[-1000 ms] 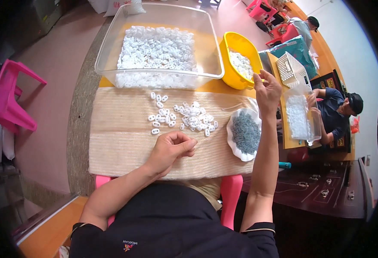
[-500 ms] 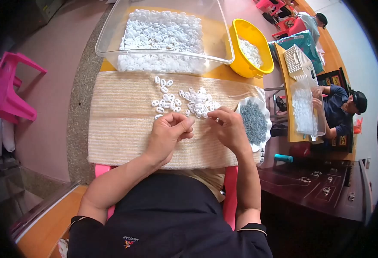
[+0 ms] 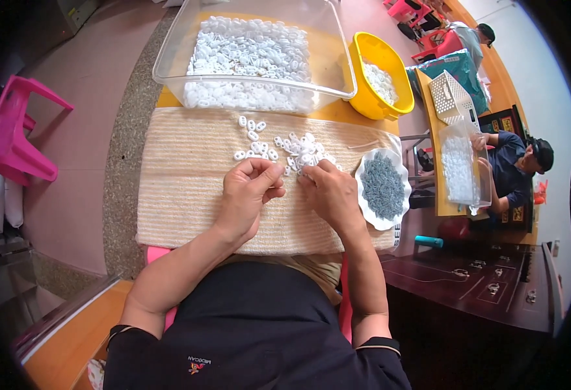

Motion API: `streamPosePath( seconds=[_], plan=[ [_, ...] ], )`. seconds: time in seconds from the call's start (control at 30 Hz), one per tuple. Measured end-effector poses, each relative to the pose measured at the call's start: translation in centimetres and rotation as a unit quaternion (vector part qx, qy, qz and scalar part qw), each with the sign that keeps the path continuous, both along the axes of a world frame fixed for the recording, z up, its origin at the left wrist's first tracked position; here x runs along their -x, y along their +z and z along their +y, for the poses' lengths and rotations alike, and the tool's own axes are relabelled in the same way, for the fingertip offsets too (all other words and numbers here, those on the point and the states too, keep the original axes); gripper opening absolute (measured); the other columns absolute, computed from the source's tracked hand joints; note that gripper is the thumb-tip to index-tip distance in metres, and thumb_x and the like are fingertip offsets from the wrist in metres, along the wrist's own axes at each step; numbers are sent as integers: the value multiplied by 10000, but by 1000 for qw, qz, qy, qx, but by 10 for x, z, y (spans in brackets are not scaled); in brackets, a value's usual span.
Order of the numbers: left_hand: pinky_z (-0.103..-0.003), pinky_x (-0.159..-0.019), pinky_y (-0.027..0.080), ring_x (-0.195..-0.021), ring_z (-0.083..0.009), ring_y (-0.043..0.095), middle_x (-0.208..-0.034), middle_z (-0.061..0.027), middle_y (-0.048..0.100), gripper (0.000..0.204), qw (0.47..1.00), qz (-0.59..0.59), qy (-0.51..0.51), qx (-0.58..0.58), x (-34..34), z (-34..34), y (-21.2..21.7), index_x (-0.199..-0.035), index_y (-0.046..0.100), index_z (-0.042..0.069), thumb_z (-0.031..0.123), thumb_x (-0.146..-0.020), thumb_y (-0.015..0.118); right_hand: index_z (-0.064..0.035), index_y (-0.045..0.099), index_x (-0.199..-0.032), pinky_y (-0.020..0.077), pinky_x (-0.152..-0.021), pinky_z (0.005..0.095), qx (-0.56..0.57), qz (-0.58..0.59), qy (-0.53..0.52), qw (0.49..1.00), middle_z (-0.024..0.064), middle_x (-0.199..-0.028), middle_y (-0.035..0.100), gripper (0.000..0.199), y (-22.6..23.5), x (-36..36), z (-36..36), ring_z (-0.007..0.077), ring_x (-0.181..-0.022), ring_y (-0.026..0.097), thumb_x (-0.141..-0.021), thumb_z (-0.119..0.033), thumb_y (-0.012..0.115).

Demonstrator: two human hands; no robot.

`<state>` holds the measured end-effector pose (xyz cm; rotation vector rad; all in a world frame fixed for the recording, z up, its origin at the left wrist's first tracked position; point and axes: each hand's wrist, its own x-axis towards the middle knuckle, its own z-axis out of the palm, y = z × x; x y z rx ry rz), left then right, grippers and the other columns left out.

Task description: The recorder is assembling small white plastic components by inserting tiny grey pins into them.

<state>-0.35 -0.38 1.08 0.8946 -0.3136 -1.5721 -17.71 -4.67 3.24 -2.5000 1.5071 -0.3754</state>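
Item: small white plastic rings (image 3: 298, 153), 1 loose heap on the beige cloth (image 3: 181, 195), just beyond your fingertips. Likely light, stiff, smooth; pinch each by its rim. Your left hand (image 3: 250, 195) is curled, fingertips pinched together; contents too small to tell. Your right hand (image 3: 331, 195) is half-closed, fingertips touching the heap's near edge.

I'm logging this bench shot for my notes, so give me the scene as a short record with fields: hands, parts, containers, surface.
left hand: left hand over the mat, fingers pinched together at the edge of the loose pile; anything held is too small to tell
right hand: right hand beside it, fingertips in the small white plastic parts
containers: clear plastic bin of white parts; yellow tub; white scalloped dish of small grey pieces
surface: beige woven mat
nearby: another person seated on the right
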Motion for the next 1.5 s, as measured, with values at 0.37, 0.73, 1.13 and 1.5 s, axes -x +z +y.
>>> streamPosePath(
  seconds=[0.37, 0.73, 1.13, 1.5],
  plan=[
    [-223, -653, 532, -707, -70, 587, -787, 0, 613, 89, 999, -6, -43, 6, 2, 2, -6, -879, 620, 60, 108, -879, 695, -46, 637, -876, 505, -604, 418, 27, 20, 28, 999, 127, -804, 595, 109, -7, 3, 0, 328, -684, 631, -879, -152, 615],
    [-260, -761, 563, -814, -117, 646, -903, -59, 669, 143, 992, -16, -114, 55, 8, 6, -4, -1019, 650, -8, 94, -920, 641, 0, 632, -937, 386, -527, 181, -255, -414, -12, 874, -19, -741, 610, 144, 4, 1, 26, 22, -620, 494, -944, -144, 627],
    [-260, -711, 579, -761, -127, 652, -855, -62, 645, 119, 992, -8, -120, 23, 13, 9, -5, -1003, 620, 0, 88, -925, 631, 6, 640, -909, 407, -525, 238, -19, -286, -74, 955, 63, -759, 572, 124, 1, 42, 53, 107, -575, 510, -810, -4, 714],
    [-263, -717, 581, -774, -125, 653, -871, -51, 646, 119, 992, -10, -118, 34, 15, 10, -8, -1030, 621, 24, 72, -921, 630, -9, 682, -981, 488, -593, 324, 94, -87, -221, 967, 118, -854, 630, 172, 13, 112, 57, 219, -627, 604, -818, -64, 687]
  ],
)
